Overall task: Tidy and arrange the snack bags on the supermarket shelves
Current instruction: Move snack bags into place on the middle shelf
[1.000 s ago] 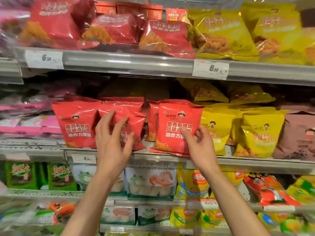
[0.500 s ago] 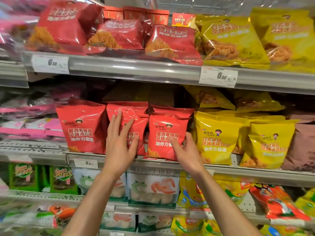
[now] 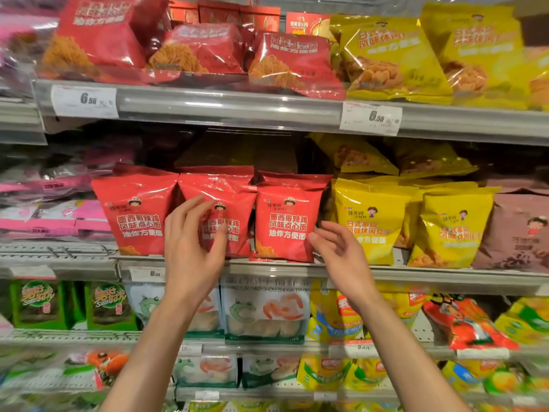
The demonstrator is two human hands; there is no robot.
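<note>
Three red snack bags [image 3: 214,212] now stand upright in a row on the middle shelf [image 3: 416,273]; a second ago the right one leaned forward. Left hand [image 3: 193,242] touches the middle bag, grip wide; right hand [image 3: 341,251] has let go, grip loose. Row looks done; yellow bags [image 3: 371,221] next.

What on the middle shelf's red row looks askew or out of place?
The middle red bag tilts, its bottom edge behind the left hand, while the left red bag and right red bag stand upright. Nothing looks torn or spilled.
</note>
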